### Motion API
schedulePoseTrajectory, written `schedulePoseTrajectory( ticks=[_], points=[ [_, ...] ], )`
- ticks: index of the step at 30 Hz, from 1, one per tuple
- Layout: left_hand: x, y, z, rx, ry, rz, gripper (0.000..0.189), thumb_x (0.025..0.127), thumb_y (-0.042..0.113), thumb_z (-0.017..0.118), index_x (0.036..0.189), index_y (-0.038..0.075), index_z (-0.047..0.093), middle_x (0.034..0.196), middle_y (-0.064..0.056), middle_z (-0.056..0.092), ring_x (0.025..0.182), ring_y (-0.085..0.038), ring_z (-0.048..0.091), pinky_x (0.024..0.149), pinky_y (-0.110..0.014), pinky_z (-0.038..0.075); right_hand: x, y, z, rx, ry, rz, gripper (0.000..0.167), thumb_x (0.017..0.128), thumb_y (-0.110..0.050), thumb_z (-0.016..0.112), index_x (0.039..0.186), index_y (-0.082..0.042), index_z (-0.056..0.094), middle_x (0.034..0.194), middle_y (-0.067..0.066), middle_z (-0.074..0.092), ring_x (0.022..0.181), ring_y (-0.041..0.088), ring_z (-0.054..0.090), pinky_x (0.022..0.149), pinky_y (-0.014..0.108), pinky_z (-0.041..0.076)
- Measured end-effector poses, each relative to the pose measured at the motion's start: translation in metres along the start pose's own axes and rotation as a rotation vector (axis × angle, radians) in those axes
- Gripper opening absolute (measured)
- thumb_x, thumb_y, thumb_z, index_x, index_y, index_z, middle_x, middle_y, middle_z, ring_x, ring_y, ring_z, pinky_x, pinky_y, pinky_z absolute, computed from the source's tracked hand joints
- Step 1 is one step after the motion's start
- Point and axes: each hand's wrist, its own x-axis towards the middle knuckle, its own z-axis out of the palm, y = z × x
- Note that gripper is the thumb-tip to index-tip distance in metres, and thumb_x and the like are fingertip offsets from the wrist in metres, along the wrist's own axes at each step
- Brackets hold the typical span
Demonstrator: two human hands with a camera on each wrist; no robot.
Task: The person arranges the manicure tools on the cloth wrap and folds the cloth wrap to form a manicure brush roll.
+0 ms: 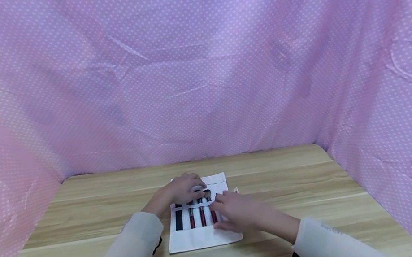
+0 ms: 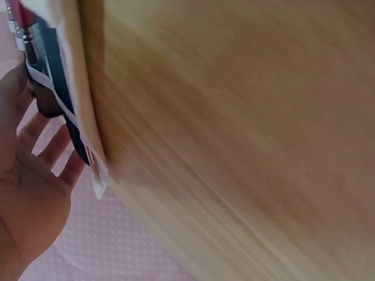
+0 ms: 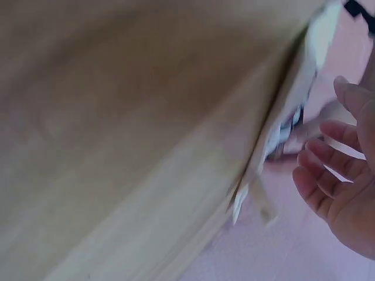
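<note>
White cloth made up the brush pouch (image 1: 203, 237), which lay spread flat on the wood-grain counter (image 1: 321, 182) in front of the person. Three red-handled brushes (image 1: 202, 216) lay side by side in it, a dark strip (image 1: 179, 220) to their left, with a white band (image 2: 40, 79) across them and the handle ends in the lower pocket. The left hand (image 1: 185, 187) reached over the upper part of the pouch, at the brush heads; its fingers were fairly straight and spread apart, with a dark brush head (image 2: 48, 102) just beside them. Whether they touched the bristles could not be told. The right hand (image 1: 242, 210) was over the right edge, fingers loosely bent and apart, its grip clamped on nothing. A pale tie (image 3: 262, 199) stuck out past that same edge.

The likeliest trouble seemed to lie at the brush heads: a careless press from the left hand could bend the bristles, and a snagged finger could draw a brush up through the band. A sideways push from the right hand might skid the pouch, since nothing visible anchored it. The tie, too, could be caught underneath if the edge were folded without noticing it.
</note>
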Motion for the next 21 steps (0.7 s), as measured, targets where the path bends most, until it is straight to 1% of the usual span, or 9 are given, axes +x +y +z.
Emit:
schedulePoseTrajectory(
  ticks=[3, 5, 7, 10, 13, 16, 21],
  points=[
    [-0.001, -0.001, 0.003, 0.025, 0.005, -0.013, 0.039, 0.104, 0.049, 0.053, 0.135, 0.028, 0.066, 0.147, 0.0, 0.054, 0.136, -0.028, 0.046, 0.11, -0.06, 0.036, -0.004, -0.011, 0.005, -0.03, -0.028, -0.056, 0.037, 0.098, -0.049, 0.064, 0.118, -0.017, 0.064, 0.106, -0.004, 0.061, 0.094, 0.01, 0.057, 0.082, 0.027, 0.051],
    [-0.002, 0.0, 0.004, 0.034, 0.011, -0.017, 0.039, 0.104, 0.05, 0.052, 0.135, 0.029, 0.066, 0.147, 0.0, 0.054, 0.137, -0.028, 0.046, 0.11, -0.06, 0.035, -0.006, -0.016, 0.009, -0.041, -0.035, -0.078, 0.035, 0.097, -0.048, 0.066, 0.115, -0.018, 0.063, 0.102, -0.005, 0.059, 0.09, 0.008, 0.055, 0.078, 0.025, 0.05],
    [-0.003, 0.001, 0.005, 0.038, 0.019, -0.014, 0.04, 0.105, 0.05, 0.051, 0.136, 0.029, 0.065, 0.147, 0.0, 0.054, 0.136, -0.028, 0.046, 0.11, -0.06, 0.034, -0.009, -0.017, 0.014, -0.047, -0.035, -0.083, 0.035, 0.097, -0.047, 0.067, 0.115, -0.018, 0.062, 0.101, -0.005, 0.058, 0.088, 0.008, 0.053, 0.076, 0.025, 0.048],
    [-0.007, 0.001, 0.005, 0.049, 0.022, -0.002, 0.041, 0.105, 0.049, 0.051, 0.137, 0.027, 0.065, 0.147, -0.001, 0.053, 0.136, -0.03, 0.047, 0.11, -0.061, 0.035, -0.014, -0.016, 0.018, -0.027, -0.022, -0.083, 0.034, 0.097, -0.045, 0.068, 0.118, -0.018, 0.063, 0.101, -0.005, 0.058, 0.088, 0.008, 0.053, 0.076, 0.025, 0.047],
    [-0.012, 0.0, 0.005, 0.068, 0.03, 0.0, 0.043, 0.105, 0.05, 0.052, 0.137, 0.025, 0.065, 0.146, -0.004, 0.054, 0.133, -0.032, 0.047, 0.107, -0.061, 0.038, -0.018, -0.012, 0.021, -0.021, -0.007, -0.098, 0.033, 0.096, -0.042, 0.069, 0.118, -0.019, 0.063, 0.1, -0.005, 0.058, 0.088, 0.009, 0.054, 0.079, 0.026, 0.048],
    [-0.019, -0.002, 0.006, 0.095, 0.042, -0.024, 0.044, 0.103, 0.052, 0.053, 0.136, 0.025, 0.065, 0.144, -0.004, 0.055, 0.128, -0.03, 0.049, 0.104, -0.057, 0.041, -0.023, -0.005, 0.022, -0.019, -0.008, -0.13, 0.032, 0.096, -0.039, 0.068, 0.12, -0.02, 0.063, 0.102, -0.005, 0.058, 0.091, 0.01, 0.054, 0.081, 0.027, 0.048],
    [-0.032, -0.001, 0.009, 0.138, 0.051, -0.071, 0.048, 0.102, 0.056, 0.053, 0.136, 0.025, 0.065, 0.136, -0.004, 0.058, 0.116, -0.027, 0.053, 0.096, -0.051, 0.047, -0.032, 0.015, 0.02, 0.017, -0.049, -0.181, 0.034, 0.096, -0.033, 0.065, 0.128, -0.021, 0.061, 0.112, -0.004, 0.059, 0.099, 0.011, 0.055, 0.086, 0.029, 0.049]
  ],
)
